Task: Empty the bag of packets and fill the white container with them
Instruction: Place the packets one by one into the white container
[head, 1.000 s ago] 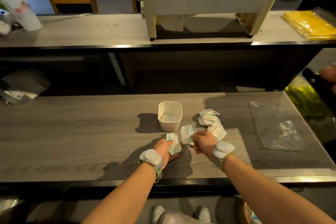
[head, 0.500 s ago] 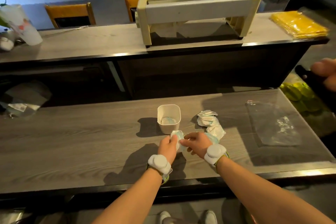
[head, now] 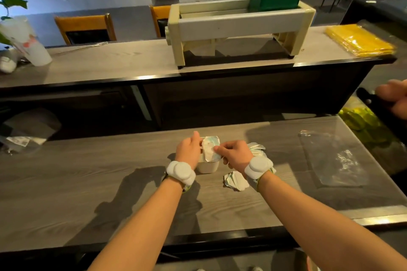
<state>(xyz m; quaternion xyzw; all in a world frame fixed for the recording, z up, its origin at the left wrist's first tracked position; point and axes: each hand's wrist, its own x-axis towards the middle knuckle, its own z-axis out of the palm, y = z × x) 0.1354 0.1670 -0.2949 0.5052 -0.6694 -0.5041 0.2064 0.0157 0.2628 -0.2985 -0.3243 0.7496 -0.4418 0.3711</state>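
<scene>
Both my hands, left (head: 189, 149) and right (head: 235, 154), pinch packets (head: 211, 148) above the white container (head: 207, 165); a sloppy release could spill them onto the table (head: 88, 174).

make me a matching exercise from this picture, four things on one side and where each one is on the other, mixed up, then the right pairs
Things
1. white container
2. clear bag
3. yellow stack
4. crumpled packet

Places
A. flat on the near table, far to the right
B. on the far counter, at its right end
C. on the near table, under the right wrist
D. on the near table, below the packets held by both hands

Pairs: 1-D, 2-A, 3-B, 4-C
</scene>
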